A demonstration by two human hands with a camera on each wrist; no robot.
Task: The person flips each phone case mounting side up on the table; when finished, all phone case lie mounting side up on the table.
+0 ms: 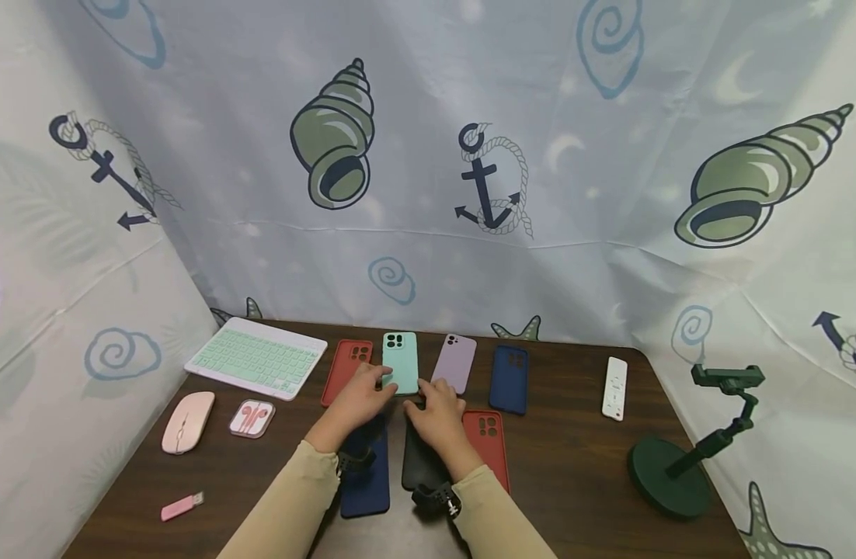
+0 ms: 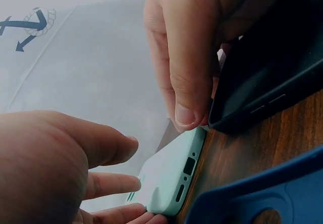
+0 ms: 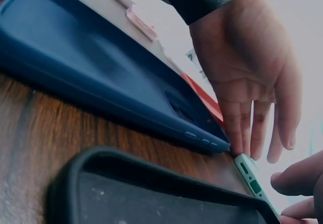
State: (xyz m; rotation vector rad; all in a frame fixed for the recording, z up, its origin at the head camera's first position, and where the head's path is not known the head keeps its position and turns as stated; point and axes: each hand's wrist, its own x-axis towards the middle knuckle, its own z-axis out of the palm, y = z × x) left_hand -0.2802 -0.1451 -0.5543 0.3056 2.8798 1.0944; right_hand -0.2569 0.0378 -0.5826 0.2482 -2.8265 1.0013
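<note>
A mint green phone case (image 1: 400, 361) lies back up at the rear of the table. My left hand (image 1: 363, 394) touches its left side with fairly straight, spread fingers, as the right wrist view also shows. My right hand (image 1: 438, 415) has its fingertips by the case's lower right corner, thumb and fingers apart. Its palm is over the far end of a black case (image 1: 419, 464), which lies hollow side up. Under my left wrist is a dark blue case (image 1: 368, 489), also hollow side up in the right wrist view.
Red (image 1: 344, 365), purple (image 1: 456, 363) and blue (image 1: 509, 379) cases flank the mint one; another red case (image 1: 487, 439) lies right of my right hand. A keyboard (image 1: 256, 357), mouse (image 1: 188, 423), boxed earphones (image 1: 252, 419) and USB stick (image 1: 179, 507) are left; a white remote (image 1: 614, 388) and green stand (image 1: 669, 477), right.
</note>
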